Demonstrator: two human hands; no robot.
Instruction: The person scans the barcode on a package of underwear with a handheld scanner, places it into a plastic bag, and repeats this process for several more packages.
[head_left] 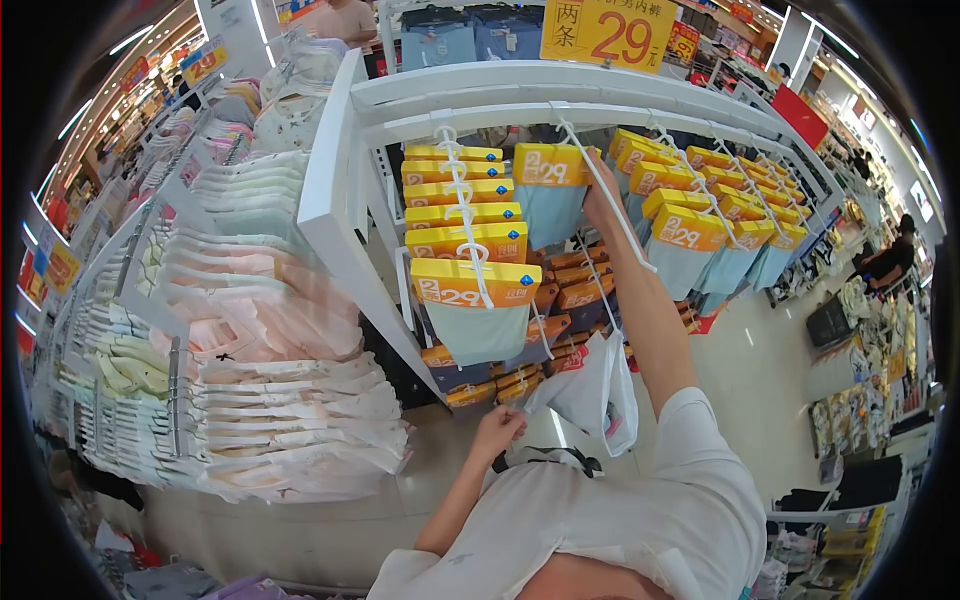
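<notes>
My right arm stretches up to the hanging rack. My right hand is closed at the right edge of a yellow-topped underwear pack with pale blue fabric, far back on a white hook; its fingertips are partly hidden. Low in front of me, my left hand is closed at the gathered end of a white plastic bag. To the left of the right hand hangs a row of similar packs marked "29". More packs hang to its right.
A white rack frame surrounds the hooks, with a yellow price sign above. Racks of pale garments stand close on my left. Lower packs hang beneath. Tiled floor runs along the right, and a person stands beyond the rack.
</notes>
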